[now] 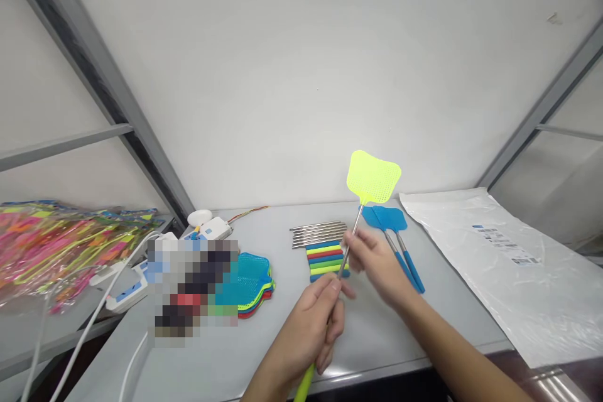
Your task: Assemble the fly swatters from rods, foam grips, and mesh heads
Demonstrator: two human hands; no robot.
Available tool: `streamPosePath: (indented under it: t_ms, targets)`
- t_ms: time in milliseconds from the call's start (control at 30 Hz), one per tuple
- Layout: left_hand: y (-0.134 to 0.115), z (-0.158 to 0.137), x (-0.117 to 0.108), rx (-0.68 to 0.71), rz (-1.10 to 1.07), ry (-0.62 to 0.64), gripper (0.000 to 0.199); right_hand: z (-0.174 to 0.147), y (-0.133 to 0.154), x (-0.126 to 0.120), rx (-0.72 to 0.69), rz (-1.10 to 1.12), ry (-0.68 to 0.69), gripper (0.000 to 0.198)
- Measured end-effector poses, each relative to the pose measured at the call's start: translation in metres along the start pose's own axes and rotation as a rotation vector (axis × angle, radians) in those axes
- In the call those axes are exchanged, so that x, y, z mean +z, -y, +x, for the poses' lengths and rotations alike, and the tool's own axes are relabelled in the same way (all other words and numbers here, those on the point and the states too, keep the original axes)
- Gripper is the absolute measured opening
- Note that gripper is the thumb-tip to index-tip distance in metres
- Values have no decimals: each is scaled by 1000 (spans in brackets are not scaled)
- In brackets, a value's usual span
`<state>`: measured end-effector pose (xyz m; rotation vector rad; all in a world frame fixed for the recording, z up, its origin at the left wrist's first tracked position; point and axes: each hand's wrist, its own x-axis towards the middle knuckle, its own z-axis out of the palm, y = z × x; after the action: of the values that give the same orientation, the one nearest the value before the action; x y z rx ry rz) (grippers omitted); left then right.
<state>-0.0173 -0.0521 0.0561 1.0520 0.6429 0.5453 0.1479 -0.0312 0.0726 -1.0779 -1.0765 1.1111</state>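
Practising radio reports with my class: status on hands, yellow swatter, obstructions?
Left hand wrapped around yellow swatter, low. Right hand at its metal shaft. Swatter aloft, tilted. No visible obstruction.

Perforated plastic swatter head, shiny smooth metal rods, matt grips, probably plastic, glossy plastic mailer

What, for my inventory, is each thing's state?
Yellow mesh flyswatter, raised in left hand, right hand at shaft
Two blue mesh flyswatters, assembled, overlapping
Thin silver metal rods, loose, side by side
Multicoloured tubular handles, lined up
Multicoloured mesh swatter heads, stacked
White plastic package, lying flat
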Motion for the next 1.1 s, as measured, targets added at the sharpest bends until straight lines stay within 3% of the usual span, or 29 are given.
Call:
streamPosePath:
  t_ms: [100, 167, 333, 400, 533, 600, 667, 733, 833, 900, 967, 1100]
  targets:
    - [1, -3, 1, 1, 30, 6, 31, -22, -14, 8, 74, 19, 145, 36]
    - [2, -6, 1, -11, 89, 22, 35, -26, -13, 5, 50, 23, 140, 37]
    - [1, -19, 6, -43, 231, 2, 40, 5, 22, -26, -107, 180, -150, 33]
    - [1, -25, 7, -45, 270, -19, 40, 16, 35, -34, -136, 232, -203, 32]
    - [4, -33, 6, -15, 330, -48, 41, 4, 27, -23, -142, 220, -238, 31]
    - [4, -34, 5, 0, 347, -47, 40, -18, 9, -7, -86, 138, -178, 33]
    - [3, -35, 5, 15, 380, -37, 39, -40, -9, 6, 66, 77, 38, 39]
    - [0, -36, 6, 55, 445, -44, 40, -51, -15, 10, 90, 106, 100, 40]
    - [-6, -41, 6, 129, 577, -80, 42, -40, 1, -5, -14, 133, -26, 35]
    - [-9, -46, 3, 140, 650, -90, 42, -24, 19, -19, -95, 193, -183, 33]
    - [-10, -50, 0, 129, 684, -99, 42, -11, 32, -25, -140, 230, -240, 33]
    - [-5, -51, -6, 117, 655, -128, 43, -19, 17, -2, -117, 251, -224, 32]
